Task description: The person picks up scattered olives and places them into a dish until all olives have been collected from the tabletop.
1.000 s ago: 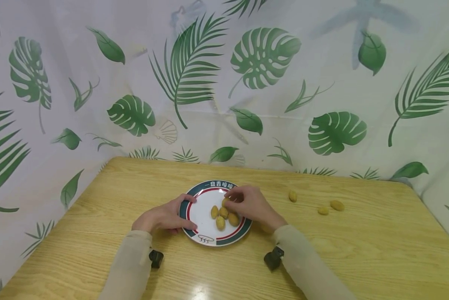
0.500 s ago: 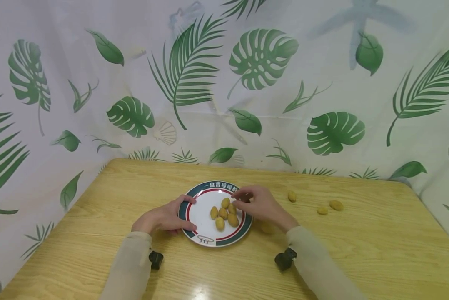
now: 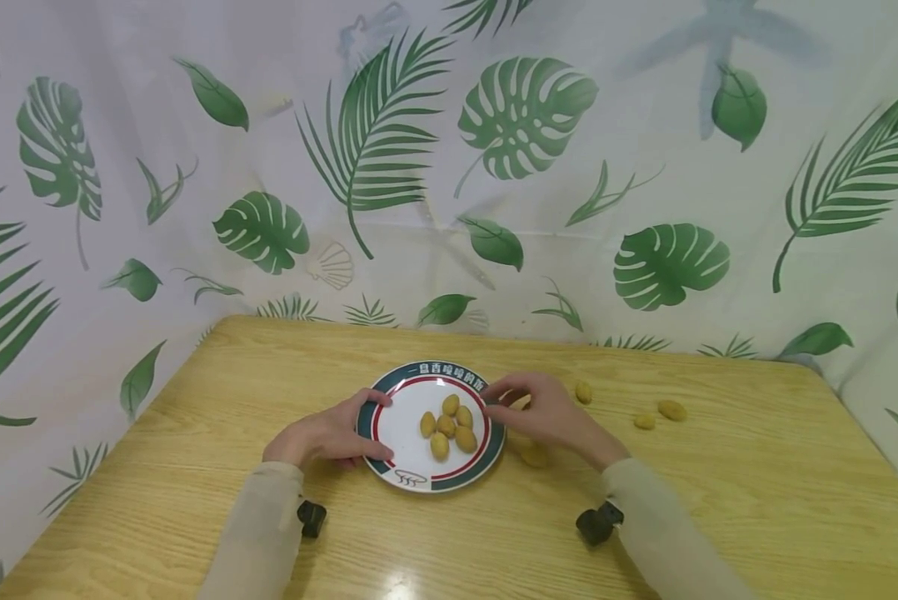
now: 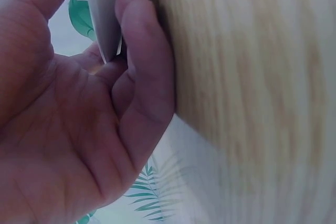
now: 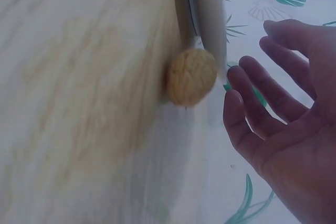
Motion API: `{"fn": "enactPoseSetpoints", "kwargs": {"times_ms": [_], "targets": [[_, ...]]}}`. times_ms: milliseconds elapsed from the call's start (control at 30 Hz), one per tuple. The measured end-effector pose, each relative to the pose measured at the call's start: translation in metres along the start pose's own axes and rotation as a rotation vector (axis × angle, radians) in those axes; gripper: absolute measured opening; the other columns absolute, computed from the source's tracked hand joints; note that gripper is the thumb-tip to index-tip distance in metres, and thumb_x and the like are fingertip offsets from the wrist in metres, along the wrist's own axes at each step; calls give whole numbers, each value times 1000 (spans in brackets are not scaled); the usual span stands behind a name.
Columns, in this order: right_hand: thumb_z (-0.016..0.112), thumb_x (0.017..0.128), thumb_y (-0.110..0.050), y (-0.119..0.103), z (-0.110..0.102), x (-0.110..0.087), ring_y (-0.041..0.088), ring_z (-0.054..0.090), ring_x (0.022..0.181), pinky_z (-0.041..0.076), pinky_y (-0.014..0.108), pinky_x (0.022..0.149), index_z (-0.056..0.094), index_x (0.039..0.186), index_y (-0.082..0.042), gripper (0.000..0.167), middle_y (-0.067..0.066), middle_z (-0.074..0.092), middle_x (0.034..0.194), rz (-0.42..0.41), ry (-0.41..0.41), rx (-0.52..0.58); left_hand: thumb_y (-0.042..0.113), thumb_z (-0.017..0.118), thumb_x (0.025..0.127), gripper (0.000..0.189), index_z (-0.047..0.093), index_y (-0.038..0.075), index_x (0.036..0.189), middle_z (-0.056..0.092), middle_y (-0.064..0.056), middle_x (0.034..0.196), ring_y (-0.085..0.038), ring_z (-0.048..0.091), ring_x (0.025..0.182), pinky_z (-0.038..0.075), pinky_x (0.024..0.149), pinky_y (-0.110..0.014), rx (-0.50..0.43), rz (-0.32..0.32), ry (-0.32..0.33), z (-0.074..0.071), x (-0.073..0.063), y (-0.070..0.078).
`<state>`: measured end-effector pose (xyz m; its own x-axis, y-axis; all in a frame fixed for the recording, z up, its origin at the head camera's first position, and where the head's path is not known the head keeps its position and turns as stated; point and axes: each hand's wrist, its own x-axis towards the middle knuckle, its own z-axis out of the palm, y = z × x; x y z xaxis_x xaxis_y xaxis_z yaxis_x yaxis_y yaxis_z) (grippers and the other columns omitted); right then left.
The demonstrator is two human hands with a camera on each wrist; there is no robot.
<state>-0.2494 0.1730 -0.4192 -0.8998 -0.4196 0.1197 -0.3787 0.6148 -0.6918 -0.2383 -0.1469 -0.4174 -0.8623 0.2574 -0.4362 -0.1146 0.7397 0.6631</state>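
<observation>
A round white plate (image 3: 404,425) with a dark green and red rim lies on the table. My left hand (image 3: 329,433) grips its left rim, thumb on top; in the left wrist view, fingers (image 4: 149,61) curl under the plate's edge. Several small yellow-brown ovals (image 3: 446,426) sit in a cluster right of the plate's middle. My right hand (image 3: 542,408) hovers at the plate's right rim, fingers loosely bent, holding nothing. Close below that hand, beside the plate, lies another oval piece (image 3: 535,454); the right wrist view shows this piece (image 5: 191,77) with a wrinkled surface.
Three more loose ovals lie on the wooden table (image 3: 419,550) to the right: one oval (image 3: 584,392) just past my right hand, a pair farther right including this oval (image 3: 672,410). A leaf-printed cloth (image 3: 389,275) hangs behind the table.
My right hand has let go of an oval piece on the plate and drawn back rightward to the rim. The piece beside the plate has come into view. My left hand stays put.
</observation>
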Motion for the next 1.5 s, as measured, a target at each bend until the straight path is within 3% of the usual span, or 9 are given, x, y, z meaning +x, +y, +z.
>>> {"fn": "enactPoseSetpoints", "kwargs": {"times_ms": [300,600,1167,1500], "targets": [[74,94,-22,7,-11,-9,16,70,98,56,30,82,76,114,-11,23,4,76,113,-50,-41,-4,32,83,86,81,37,28,152,56,-10,106,-20,57,76,47,65,-26,-3,5,-1,-2,1,-2],[73,96,-26,13,-16,-24,16,66,95,55,25,77,76,115,-14,23,0,75,108,-18,-94,-14,32,84,85,81,38,27,152,56,-11,114,-20,58,78,48,66,-25,3,1,-1,-1,1,-2],[75,94,-31,24,-31,-46,4,64,90,55,25,82,75,115,-12,29,-6,74,99,-20,-198,-54,31,84,85,80,39,28,151,56,-10,106,-20,57,75,47,64,-25,-15,5,3,0,2,-2],[77,91,-31,24,-33,-55,2,65,84,53,22,78,74,116,-13,30,-8,73,93,-13,-252,-51,31,84,85,80,39,29,151,57,-9,104,-20,57,73,46,64,-26,-16,3,6,0,4,-3]]}}
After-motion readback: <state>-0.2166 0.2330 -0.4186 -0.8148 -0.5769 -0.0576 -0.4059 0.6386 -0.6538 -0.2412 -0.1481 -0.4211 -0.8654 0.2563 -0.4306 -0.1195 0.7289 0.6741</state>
